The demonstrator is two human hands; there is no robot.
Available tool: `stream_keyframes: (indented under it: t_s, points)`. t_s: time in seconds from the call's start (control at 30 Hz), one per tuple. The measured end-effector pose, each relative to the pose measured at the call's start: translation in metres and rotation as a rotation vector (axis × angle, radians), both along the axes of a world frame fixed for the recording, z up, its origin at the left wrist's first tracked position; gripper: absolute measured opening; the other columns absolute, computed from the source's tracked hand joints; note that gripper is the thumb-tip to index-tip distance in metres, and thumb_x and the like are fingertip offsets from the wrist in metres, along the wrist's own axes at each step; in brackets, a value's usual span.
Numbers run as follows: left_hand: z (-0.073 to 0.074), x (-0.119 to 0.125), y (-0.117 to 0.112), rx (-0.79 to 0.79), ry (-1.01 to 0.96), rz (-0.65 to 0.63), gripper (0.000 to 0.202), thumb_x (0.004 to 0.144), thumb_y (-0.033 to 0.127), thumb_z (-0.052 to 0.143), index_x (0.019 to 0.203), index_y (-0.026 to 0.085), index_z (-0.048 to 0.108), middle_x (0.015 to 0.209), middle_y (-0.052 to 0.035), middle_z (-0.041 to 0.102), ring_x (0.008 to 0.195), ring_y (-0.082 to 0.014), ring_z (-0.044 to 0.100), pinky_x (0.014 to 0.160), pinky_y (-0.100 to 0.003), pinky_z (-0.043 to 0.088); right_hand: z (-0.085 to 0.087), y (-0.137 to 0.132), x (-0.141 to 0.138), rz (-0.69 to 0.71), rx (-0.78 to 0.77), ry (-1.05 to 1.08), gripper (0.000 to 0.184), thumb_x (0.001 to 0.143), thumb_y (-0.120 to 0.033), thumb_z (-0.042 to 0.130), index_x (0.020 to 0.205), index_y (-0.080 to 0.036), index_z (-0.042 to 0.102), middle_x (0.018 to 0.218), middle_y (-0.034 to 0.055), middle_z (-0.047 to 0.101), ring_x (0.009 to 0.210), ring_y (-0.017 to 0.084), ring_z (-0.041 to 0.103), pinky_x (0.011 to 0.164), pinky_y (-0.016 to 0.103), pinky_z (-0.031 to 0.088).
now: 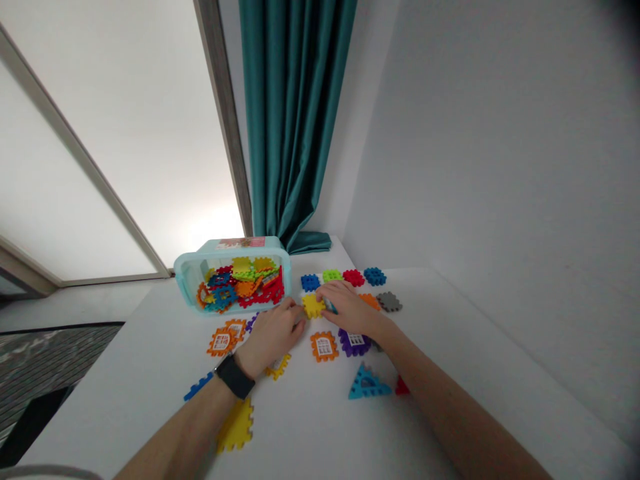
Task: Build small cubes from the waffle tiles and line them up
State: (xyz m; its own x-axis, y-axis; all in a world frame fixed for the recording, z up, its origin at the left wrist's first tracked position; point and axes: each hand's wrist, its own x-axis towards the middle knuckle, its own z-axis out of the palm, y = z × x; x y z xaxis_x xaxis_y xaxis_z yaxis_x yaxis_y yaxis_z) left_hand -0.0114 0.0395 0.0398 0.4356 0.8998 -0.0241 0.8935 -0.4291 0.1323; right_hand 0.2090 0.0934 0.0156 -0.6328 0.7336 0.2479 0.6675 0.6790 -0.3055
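Our left hand (273, 335) and right hand (349, 308) half-closed, both gripping a yellow interlocking block (313, 306), the block just in front of a tipped turquoise storage bin (230, 244), an orange block (325, 347) and purple block (354, 342) farther from the bin, on the white desk (150, 393)

The orange block (324, 347) and purple block (354, 344) show white window patterns — beside them, a yellow block (313, 306).

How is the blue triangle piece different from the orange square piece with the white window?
The blue triangle piece has three sides, the orange square piece four. The orange square piece shows a white window panel; the blue triangle piece does not. Both are notched plastic pieces on the white table.
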Motion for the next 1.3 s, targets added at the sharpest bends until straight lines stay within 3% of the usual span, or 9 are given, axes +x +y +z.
stream_keyframes:
  t_s: [1.3]
  points:
    - [-0.0032, -0.0020, 0.0008, 0.005, -0.027, -0.007, 0.031, 0.102, 0.033, 0.040, 0.119, 0.027, 0.065, 0.119, -0.0067, 0.060, 0.091, -0.0221, 0.069, 0.069, -0.030, 0.050, -0.0036, 0.0013, 0.0020, -0.024, -0.004, -0.032, 0.021, 0.081, -0.019, 0.069, 0.098, -0.022, 0.059, 0.114, 0.0080, 0.066, 0.113, 0.029, 0.055, 0.103, 0.047, 0.037]
